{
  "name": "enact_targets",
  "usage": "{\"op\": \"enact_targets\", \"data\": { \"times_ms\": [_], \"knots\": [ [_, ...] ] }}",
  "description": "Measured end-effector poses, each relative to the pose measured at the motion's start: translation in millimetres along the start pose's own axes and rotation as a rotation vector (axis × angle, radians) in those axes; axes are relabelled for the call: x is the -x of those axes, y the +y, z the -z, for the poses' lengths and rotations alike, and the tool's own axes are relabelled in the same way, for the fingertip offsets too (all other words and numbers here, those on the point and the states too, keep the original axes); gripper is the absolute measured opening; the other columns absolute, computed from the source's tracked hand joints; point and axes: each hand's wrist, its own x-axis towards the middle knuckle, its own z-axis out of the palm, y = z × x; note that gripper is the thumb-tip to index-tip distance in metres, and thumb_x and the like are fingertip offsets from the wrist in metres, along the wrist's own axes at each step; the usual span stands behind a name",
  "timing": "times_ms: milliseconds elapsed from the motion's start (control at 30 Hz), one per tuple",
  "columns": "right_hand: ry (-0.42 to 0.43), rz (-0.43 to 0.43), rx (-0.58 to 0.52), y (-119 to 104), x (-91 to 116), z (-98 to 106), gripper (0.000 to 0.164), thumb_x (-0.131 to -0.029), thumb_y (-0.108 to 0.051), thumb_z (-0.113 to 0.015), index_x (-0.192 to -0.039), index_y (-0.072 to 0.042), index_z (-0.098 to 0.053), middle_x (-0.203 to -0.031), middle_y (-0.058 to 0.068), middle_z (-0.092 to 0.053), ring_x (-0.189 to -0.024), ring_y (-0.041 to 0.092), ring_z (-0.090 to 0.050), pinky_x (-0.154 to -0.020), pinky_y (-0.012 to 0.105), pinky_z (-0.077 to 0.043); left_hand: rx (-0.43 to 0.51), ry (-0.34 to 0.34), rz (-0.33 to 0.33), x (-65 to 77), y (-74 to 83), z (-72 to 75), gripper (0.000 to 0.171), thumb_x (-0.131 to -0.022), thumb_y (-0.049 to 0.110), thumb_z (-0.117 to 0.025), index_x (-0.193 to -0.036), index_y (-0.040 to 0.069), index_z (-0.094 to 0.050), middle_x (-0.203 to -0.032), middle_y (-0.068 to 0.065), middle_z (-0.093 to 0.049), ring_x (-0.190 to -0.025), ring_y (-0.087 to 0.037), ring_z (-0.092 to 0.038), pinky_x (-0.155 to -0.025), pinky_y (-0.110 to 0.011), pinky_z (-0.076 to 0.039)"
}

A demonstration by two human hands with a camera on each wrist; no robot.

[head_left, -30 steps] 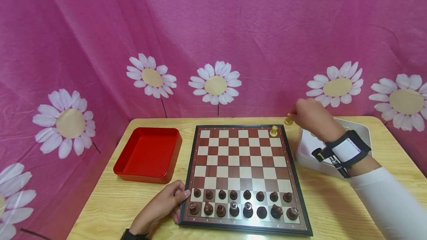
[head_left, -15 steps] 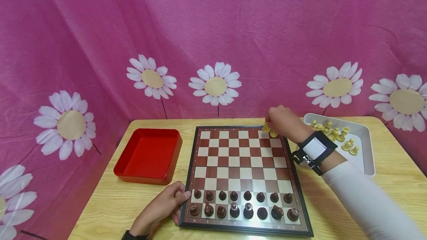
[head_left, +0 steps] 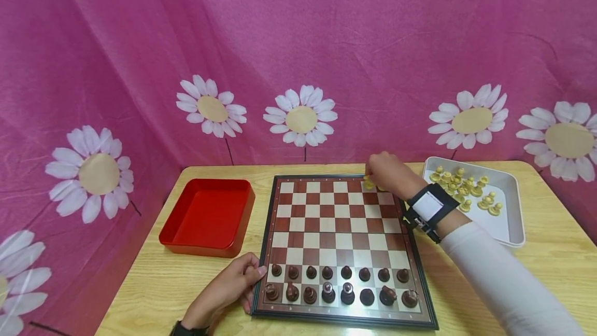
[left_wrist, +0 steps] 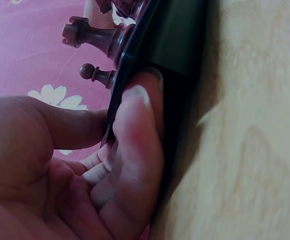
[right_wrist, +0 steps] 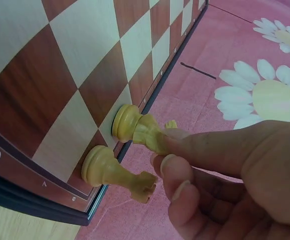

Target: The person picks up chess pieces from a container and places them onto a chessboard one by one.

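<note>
The chessboard (head_left: 326, 211) lies on the table with two rows of dark brown pieces along its near side. My left hand (head_left: 235, 284) holds its left edge near the front corner, thumb above and fingers curled at the side in the left wrist view. At the far right corner, my right hand (head_left: 389, 172) pinches a yellow knight (right_wrist: 147, 132) between thumb and fingers. The knight's base is at a square in the back row, beside a yellow rook (right_wrist: 114, 172) on the corner square. In the head view, the hand mostly covers that rook.
Right of the board stands a white tray (head_left: 519, 211) with several yellow pieces (head_left: 466, 188) in it. A red tray (head_left: 205, 214) sits to the left. Behind the wooden table (head_left: 140, 294) hangs a pink cloth (head_left: 298, 40) with daisies.
My right hand has moved left from beside the white tray to the board's far right corner, bringing the yellow knight onto the back row. My left hand has stayed on the board edge.
</note>
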Motion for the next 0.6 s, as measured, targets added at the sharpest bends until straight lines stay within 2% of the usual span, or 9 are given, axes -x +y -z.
{"op": "enact_targets", "data": {
  "times_ms": [100, 267, 600],
  "knots": [
    [-0.001, -0.004, 0.013, 1.2, -1.7, -2.1, 0.011, -0.093, 0.0, -0.07, -0.087, 0.0, -0.079, -0.067, 0.003, -0.067, -0.058, 0.014, -0.054, -0.053, 0.024, -0.041, 0.007, 0.004, 0.001, 0.3, -0.1, -0.5, 0.024, -0.106, 0.025, -0.06, -0.1, 0.005, -0.048, -0.067, -0.002, -0.055, -0.048, -0.012, -0.057, -0.044, -0.025, -0.053],
    [0.003, -0.008, 0.032, 1.8, -3.8, -4.9, 0.009, -0.091, -0.001, -0.074, -0.084, -0.001, -0.079, -0.066, 0.004, -0.066, -0.06, 0.016, -0.052, -0.054, 0.025, -0.04, 0.021, 0.022, 0.01, 0.9, -0.9, -1.2, 0.022, -0.106, 0.024, -0.059, -0.102, 0.005, -0.05, -0.068, -0.002, -0.057, -0.047, -0.012, -0.057, -0.044, -0.026, -0.053],
    [-0.006, -0.031, 0.07, -1.4, -3.7, -6.1, 0.007, -0.091, 0.0, -0.072, -0.089, 0.001, -0.078, -0.069, 0.007, -0.068, -0.061, 0.017, -0.054, -0.053, 0.025, -0.041, 0.012, 0.016, 0.005, 0.9, 0.6, -1.6, 0.022, -0.106, 0.024, -0.059, -0.102, 0.004, -0.05, -0.069, -0.001, -0.057, -0.047, -0.012, -0.057, -0.044, -0.026, -0.054]
  ]
}}
